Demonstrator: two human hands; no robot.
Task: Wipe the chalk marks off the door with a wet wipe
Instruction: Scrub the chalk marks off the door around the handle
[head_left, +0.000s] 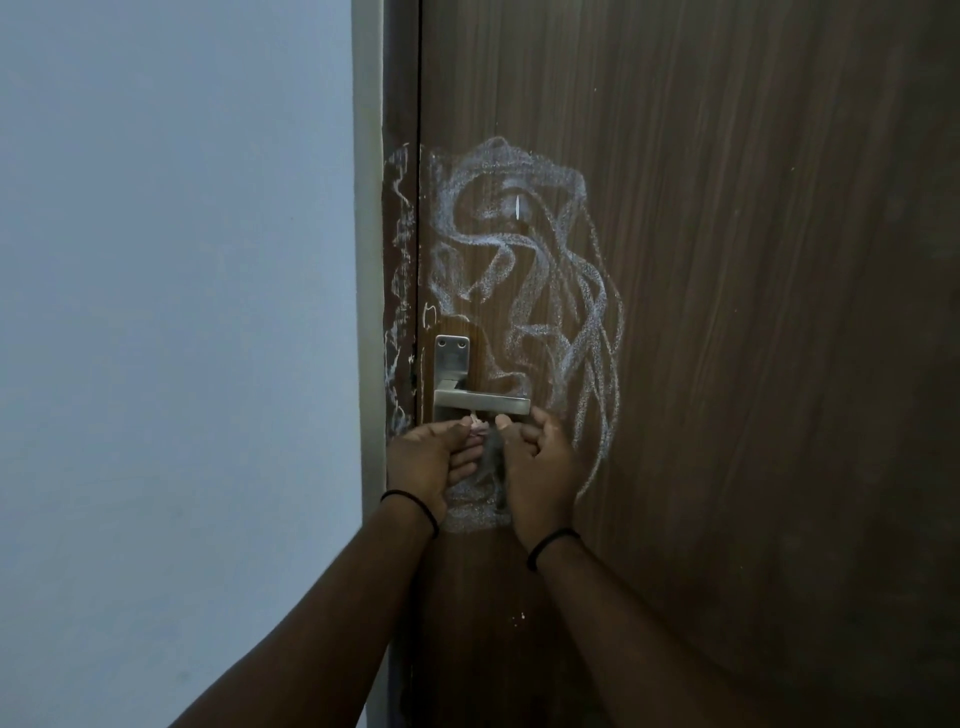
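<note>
Left hand (428, 457) and right hand (540, 462) close together under one steel lever handle (480, 402), both pinching small pale wet wipe (477, 427). White chalk scribbles (524, 270) cover brown wooden door (753, 312) beside its left edge, above hands; wide bare door to right.

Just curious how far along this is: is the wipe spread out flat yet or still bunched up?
Still bunched. The wet wipe hangs crumpled between the left hand and right hand, both pinching it below the door handle.

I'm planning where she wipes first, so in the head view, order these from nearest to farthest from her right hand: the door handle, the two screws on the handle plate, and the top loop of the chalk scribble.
From the right hand:
1. Door handle, just above the knuckles.
2. Screws, higher, at the plate's top left.
3. Top loop of the chalk scribble, far up the door.
</note>
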